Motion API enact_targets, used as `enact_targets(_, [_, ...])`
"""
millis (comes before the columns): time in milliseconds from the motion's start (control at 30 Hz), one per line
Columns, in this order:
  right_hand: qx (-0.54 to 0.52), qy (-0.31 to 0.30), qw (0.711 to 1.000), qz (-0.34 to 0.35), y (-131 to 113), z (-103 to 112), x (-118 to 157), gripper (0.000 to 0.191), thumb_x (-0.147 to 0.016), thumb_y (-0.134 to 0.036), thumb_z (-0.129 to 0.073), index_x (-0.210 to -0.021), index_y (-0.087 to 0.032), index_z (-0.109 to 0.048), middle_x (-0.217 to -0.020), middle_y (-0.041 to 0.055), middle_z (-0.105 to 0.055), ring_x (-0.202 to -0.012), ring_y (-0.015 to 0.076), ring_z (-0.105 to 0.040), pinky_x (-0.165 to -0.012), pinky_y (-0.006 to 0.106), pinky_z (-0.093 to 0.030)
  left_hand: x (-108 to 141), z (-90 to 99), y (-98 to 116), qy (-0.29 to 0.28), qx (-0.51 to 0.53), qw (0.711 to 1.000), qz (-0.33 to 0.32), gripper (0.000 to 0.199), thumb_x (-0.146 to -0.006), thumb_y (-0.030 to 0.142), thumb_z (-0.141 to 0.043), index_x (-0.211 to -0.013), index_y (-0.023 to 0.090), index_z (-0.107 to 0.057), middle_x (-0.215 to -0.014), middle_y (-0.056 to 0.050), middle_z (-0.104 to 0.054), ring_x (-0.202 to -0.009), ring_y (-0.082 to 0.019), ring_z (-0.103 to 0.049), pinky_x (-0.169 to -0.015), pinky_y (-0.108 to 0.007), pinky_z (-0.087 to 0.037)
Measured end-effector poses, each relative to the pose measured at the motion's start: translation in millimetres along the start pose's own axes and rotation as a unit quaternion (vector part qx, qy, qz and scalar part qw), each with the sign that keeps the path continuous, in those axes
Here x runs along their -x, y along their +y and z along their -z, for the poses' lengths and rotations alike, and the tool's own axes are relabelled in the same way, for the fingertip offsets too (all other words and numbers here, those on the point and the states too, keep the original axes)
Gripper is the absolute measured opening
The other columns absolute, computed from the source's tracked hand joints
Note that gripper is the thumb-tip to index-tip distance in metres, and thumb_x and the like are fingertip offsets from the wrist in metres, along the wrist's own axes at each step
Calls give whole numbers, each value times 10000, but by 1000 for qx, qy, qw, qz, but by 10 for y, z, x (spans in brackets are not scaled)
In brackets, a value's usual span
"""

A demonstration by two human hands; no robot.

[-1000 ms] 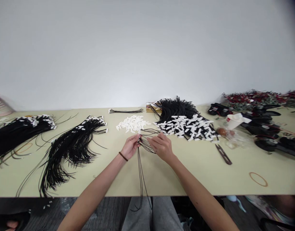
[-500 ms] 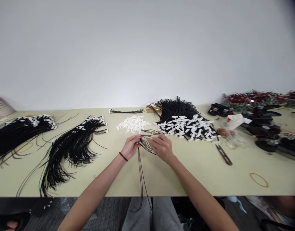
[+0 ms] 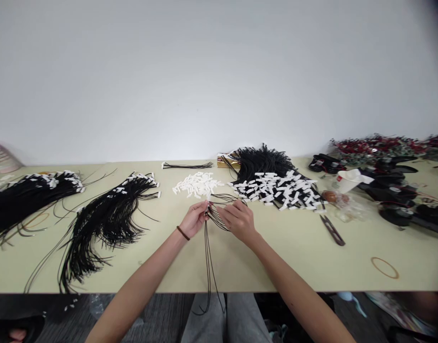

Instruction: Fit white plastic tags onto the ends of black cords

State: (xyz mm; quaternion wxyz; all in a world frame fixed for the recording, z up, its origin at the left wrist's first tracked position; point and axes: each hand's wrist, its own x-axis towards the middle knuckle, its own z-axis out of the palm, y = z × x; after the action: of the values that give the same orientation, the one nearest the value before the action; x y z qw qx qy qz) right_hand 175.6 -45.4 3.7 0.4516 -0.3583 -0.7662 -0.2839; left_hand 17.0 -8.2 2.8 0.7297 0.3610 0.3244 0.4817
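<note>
My left hand (image 3: pixel 195 218) pinches a small white connector (image 3: pixel 208 196) at the middle of the table. Thin black wires (image 3: pixel 219 220) run from it toward the right, and a few longer ones (image 3: pixel 207 257) hang down past the table's front edge. Among the right-hand wires, my right hand (image 3: pixel 238 220) has its fingers curled closed around part of the bundle. Just beyond both hands lies a heap of loose white connectors (image 3: pixel 197 184). The wire tips inside the fingers are hidden.
Black wire bundles with white connectors lie at left (image 3: pixel 104 224), far left (image 3: pixel 26 200) and right (image 3: pixel 276 186). A single harness (image 3: pixel 186 166) rests near the wall. Thread snips (image 3: pixel 332 230), a rubber band (image 3: pixel 384 267), a paper cup (image 3: pixel 351 180) and black devices (image 3: pixel 397 209) are at right.
My right hand has shifted slightly left along the wires, toward the connector. My left hand stays almost in place, still pinching the connector.
</note>
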Motion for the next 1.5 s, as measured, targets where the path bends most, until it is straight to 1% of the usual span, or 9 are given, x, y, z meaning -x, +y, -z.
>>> enact_targets(300, [-1, 0, 1000, -5, -28, 5, -3, 76, -809, -159, -573, -826, -188, -641, -604, -2, -534, -562, 94, -400, -548, 248, -338, 15, -3, -2, -14, -14, 1000, 4, 271, -544, 321, -779, -664, 102, -673, -608, -6, -570, -489, -45, -445, -387, -162, -314])
enact_targets(533, [5, 6, 1000, -22, -38, 3, -5, 108, -818, -157, -556, -836, -212, -647, -594, -3, -539, -564, 102, -413, -537, 252, -324, 51, -27, -29, -44, -36, 998, 13, 263, -570, 322, -762, -685, 98, -685, -643, -30, -583, -495, -54, -439, -410, -186, -325])
enact_targets(733, [4, 24, 1000, -7, -29, 11, -15, 110, -799, -119, -565, -788, -195, -644, -577, -6, -538, -551, 98, -397, -530, 246, -306, 83, -44, -19, -50, -53, 997, 3, 267, -591, 335, -747, -701, 99, -689, -644, -29, -572, -491, -54, -422, -422, -201, -326])
enact_targets(1067, [-2, 15, 1000, -1, -19, 11, 3, 133, -838, -141, -516, -807, -186, -637, -556, -11, -496, -534, 89, -398, -523, 249, -307, 98, -41, -32, -61, -82, 995, -13, 278, -637, 364, -711, -719, 99, -697, -619, -32, -554, -497, -66, -421, -436, -212, -341])
enact_targets(1200, [-13, 14, 1000, -6, -19, -5, 18, 100, -824, -149, -541, -821, -186, -634, -557, -11, -504, -545, 96, -404, -519, 252, -310, 105, -52, -44, -66, -87, 994, -6, 278, -643, 363, -707, -730, 99, -702, -604, -25, -541, -495, -68, -421, -436, -216, -340])
enact_targets(1267, [-23, 5, 1000, -19, -12, -19, 19, 103, -819, -147, -543, -836, -189, -636, -578, -5, -524, -572, 104, -415, -539, 248, -336, 99, -58, -58, -57, -87, 995, -3, 271, -637, 360, -712, -727, 104, -700, -599, -20, -539, -503, -73, -432, -439, -216, -341])
enact_targets(1333, [-32, -12, 999, -35, -10, -25, 8, 113, -823, -157, -536, -858, -195, -636, -640, 9, -559, -639, 117, -446, -604, 247, -379, 87, -59, -73, -43, -90, 995, -5, 265, -637, 361, -711, -719, 110, -696, -608, -23, -554, -527, -83, -458, -451, -214, -349])
enact_targets(1433, [-43, -35, 997, -51, -32, -8, -22, 137, -812, -184, -549, -920, -212, -630, -806, 39, -606, -823, 154, -480, -732, 283, -402, 61, -44, -87, -21, -97, 995, -9, 264, -629, 359, -716, -717, 111, -693, -643, -46, -597, -580, -109, -507, -487, -215, -376])
enact_targets(1500, [-59, -52, 996, -36, -60, 7, -38, 148, -796, -179, -561, -921, -225, -626, -889, 41, -612, -918, 176, -468, -778, 309, -391, 45, -26, -84, 1, -95, 995, -7, 277, -615, 360, -725, -725, 107, -695, -657, -57, -619, -592, -117, -526, -518, -221, -396])
